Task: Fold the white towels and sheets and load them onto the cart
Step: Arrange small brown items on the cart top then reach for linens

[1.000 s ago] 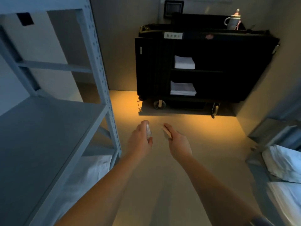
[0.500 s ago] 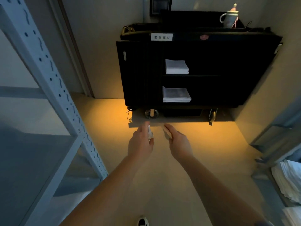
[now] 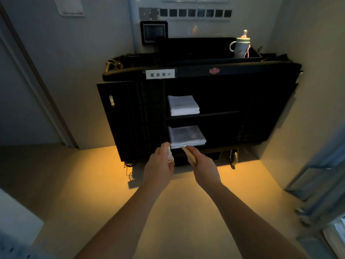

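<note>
1. best move, i judged: put the small stuff down first, since the cart (image 3: 196,113) w/ folded towels (image 3: 183,105) and sheets (image 3: 186,135) on its shelves stood just ahead.
2. my left hand (image 3: 158,167) was curled round a small bottle (image 3: 169,156).
3. my right hand (image 3: 204,167) pinched a flat tan card (image 3: 188,155); neither touched linen.

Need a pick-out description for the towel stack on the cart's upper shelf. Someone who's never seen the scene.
Find the black cart against the back wall, with the white label on its top rail. Its open bay, right of the ribbed door, has two shelves, each with one white folded stack at the left end. The upper stack is the brighter, more compact one; the lower stack is wider, flatter and greyer, just beyond the person's hands.
</note>
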{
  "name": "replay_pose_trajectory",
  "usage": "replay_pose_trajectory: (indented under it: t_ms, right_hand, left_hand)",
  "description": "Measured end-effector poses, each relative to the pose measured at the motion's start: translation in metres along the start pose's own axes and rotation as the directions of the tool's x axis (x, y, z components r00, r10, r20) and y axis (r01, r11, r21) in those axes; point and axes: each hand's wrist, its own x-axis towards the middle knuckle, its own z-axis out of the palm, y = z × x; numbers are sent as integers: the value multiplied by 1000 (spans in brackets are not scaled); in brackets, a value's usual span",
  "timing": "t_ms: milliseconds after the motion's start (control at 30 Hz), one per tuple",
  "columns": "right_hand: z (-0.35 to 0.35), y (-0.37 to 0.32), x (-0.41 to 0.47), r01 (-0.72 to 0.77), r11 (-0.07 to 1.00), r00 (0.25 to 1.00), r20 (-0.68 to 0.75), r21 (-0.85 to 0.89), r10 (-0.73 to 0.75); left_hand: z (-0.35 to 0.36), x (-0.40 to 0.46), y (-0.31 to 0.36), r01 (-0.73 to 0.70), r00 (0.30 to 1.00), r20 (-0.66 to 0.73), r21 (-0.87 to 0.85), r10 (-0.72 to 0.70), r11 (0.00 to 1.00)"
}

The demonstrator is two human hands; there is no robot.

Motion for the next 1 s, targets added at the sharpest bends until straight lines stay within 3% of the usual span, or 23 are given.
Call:
replay_pose_trajectory:
  t_ms: [433,667,1000]
  right_hand:
    - [-62,95,299,57,998,997,-47,-21,-58]
    - [-98,116,430,101,994,993,-49,-50,-103]
    - [-140,123,608,187,981,962,-195,-40,-192]
  left_hand:
    - [111,287,35,-31,998,-60,-64,27,997]
    - [133,424,51,-74,996,-49,-133,68,988]
    - [153,612,34,-188,982,-60,-209,179,960]
